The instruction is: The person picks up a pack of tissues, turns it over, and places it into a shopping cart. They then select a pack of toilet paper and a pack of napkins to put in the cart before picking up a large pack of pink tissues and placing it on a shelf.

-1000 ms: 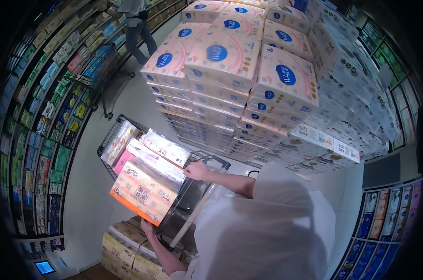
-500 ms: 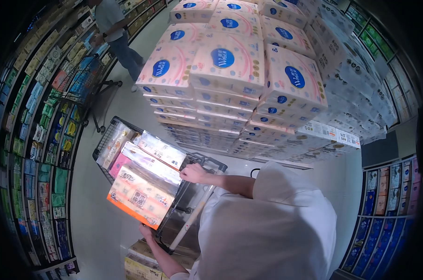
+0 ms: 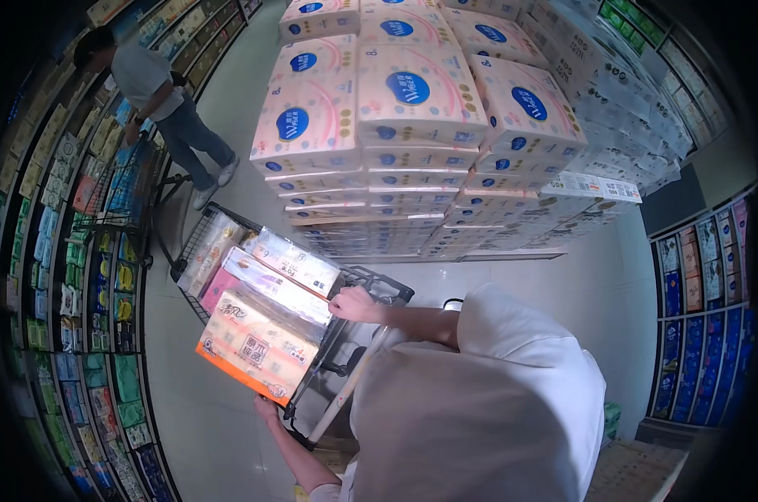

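Observation:
A black wire shopping cart (image 3: 180,266) is in front of me, loaded with tissue packs. Nearest me lies a peach tissue pack (image 3: 256,347) with an orange lower edge, and behind it are a white-and-pink pack (image 3: 278,287) and a white pack (image 3: 298,259). My right hand (image 3: 355,304) is closed, its fingers curled at the near end of the packs by the basket rim; what they grip is hidden. My left hand (image 3: 266,408) is low beside the cart, at the peach pack's bottom corner, its fingers mostly hidden. The cart's pale handle bar (image 3: 349,386) runs between my forearms.
A tall stack of pink tissue packs (image 3: 421,92) stands beyond the cart, with white packs (image 3: 613,109) to its right. At upper left a person (image 3: 165,100) stands by another cart (image 3: 123,188). Shelves (image 3: 102,326) line the left; more shelves (image 3: 701,335) stand right.
My view has turned slightly, and the cart appears a little further right with both hands staying beside it. The other person now shows more fully. The cartons below my left arm have mostly left view.

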A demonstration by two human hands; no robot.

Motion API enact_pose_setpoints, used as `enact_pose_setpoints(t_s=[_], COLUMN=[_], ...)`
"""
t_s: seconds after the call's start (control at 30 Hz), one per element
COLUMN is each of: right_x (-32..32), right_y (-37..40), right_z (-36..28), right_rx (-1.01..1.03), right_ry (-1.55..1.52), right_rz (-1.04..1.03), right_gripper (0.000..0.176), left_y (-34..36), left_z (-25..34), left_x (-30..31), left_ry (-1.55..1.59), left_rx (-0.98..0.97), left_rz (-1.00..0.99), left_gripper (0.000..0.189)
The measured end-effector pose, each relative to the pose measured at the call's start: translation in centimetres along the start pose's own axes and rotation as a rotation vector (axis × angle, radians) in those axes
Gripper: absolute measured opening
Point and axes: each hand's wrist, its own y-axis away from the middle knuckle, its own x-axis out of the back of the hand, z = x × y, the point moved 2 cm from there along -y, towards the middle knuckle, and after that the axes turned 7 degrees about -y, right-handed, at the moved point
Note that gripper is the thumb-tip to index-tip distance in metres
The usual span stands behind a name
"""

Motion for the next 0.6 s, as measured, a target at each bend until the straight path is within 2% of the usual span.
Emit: enact_pose_setpoints(t_s=[0.33, 0.47, 0.6], right_x=[-2.7, -3.6, -4.1], right_y=[-4.0, -5.9, -7.8], right_z=[-3.4, -4.7, -6.0], right_rx=[-0.083, -0.129, -0.163], right_ry=[-0.007, -0.019, 0.003], right_rz=[0.122, 0.165, 0.237], right_gripper=[0.028, 0.029, 0.031], left_y=[-11.1, -13.5, -19.5], left_z=[-0.4, 2.0, -0.3], left_x=[3.8, 6.3, 6.1], left_ry=[0.070, 0.011, 0.213], left_rx=[-0.132, -0.144, -0.202], left_rz=[-0.125, -0.150, -0.183], left_gripper=[0.033, 0.035, 0.032])
